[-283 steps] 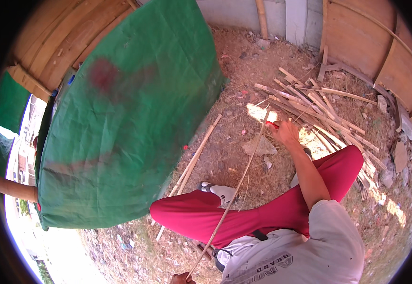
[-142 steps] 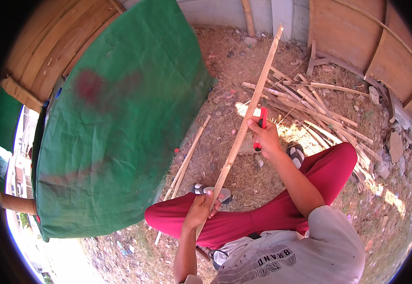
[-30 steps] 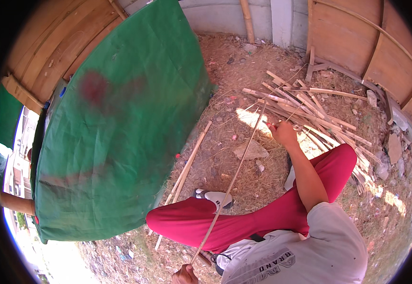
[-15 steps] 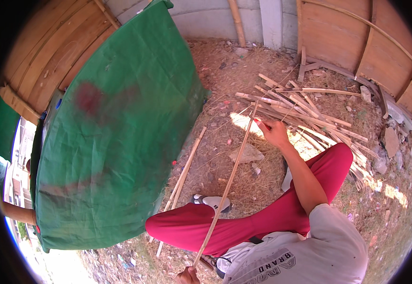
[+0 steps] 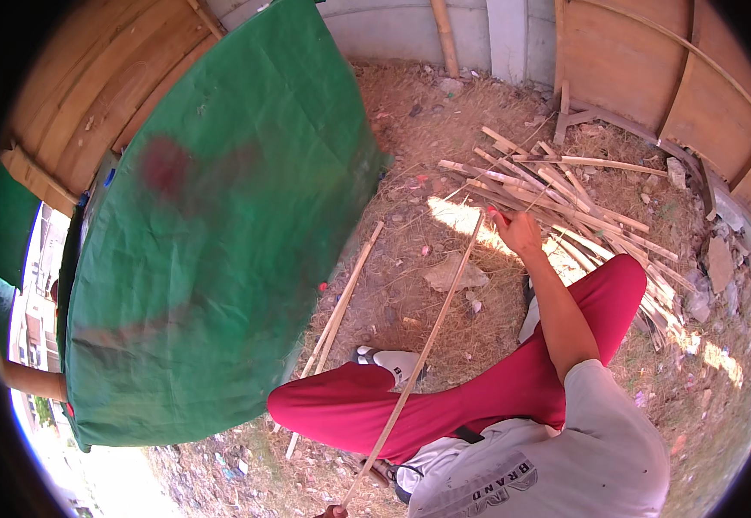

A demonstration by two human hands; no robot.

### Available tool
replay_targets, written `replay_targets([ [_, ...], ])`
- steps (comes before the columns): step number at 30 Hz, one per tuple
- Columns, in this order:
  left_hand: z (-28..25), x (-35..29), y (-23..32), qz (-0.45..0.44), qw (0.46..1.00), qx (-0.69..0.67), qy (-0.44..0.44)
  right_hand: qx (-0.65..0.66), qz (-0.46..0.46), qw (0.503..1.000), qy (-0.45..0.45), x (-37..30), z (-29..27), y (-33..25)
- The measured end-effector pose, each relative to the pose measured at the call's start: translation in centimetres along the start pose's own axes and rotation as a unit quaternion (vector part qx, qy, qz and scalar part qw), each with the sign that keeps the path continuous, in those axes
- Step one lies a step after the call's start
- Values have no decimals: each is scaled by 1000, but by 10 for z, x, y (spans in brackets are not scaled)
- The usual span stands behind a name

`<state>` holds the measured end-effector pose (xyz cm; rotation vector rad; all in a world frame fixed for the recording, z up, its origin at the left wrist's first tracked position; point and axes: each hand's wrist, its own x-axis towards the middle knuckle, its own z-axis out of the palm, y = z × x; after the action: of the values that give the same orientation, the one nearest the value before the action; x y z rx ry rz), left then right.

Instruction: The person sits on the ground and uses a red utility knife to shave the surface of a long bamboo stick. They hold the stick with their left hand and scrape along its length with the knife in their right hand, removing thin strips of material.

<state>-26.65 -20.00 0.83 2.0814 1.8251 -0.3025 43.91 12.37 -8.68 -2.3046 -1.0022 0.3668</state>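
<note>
A long, thin bamboo strip [image 5: 427, 350] slants from the lower edge up toward the middle of the ground, crossing over my red trouser leg. At its lower end my left hand [image 5: 332, 512] is closed around it, mostly cut off by the picture's edge. My right hand [image 5: 520, 233] is closed on a small red object [image 5: 494, 211] whose kind I cannot make out. That hand is just right of the strip's upper end, with a small gap between them.
Bamboo sticks [image 5: 565, 194] lie heaped beyond my right knee. Other strips [image 5: 341, 298] rest beside a green tarp sheet [image 5: 220, 242] standing at left. A flat stone [image 5: 456, 274] lies between. Wooden panels [image 5: 626, 69] and a grey wall [image 5: 384, 34] enclose the dry, littered ground.
The strip has slid down toward me, with its upper end lower and my left hand nearer the bottom edge. My right hand has moved slightly right and up, away from the strip.
</note>
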Motion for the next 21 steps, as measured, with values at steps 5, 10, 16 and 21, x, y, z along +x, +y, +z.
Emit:
replay_targets([
  [5,-17,-10,9,-17,997,-68,26,11,36,999,31,12,5,26],
  [10,2,6,4,128,983,-101,80,-64,-9,994,-86,-15,4,-9],
  [16,51,30,-48,105,979,-170,-40,-59,-45,997,-21,-50,-5,-29],
  [21,81,64,-46,77,976,-200,-32,-307,-86,924,-209,-46,23,22],
])
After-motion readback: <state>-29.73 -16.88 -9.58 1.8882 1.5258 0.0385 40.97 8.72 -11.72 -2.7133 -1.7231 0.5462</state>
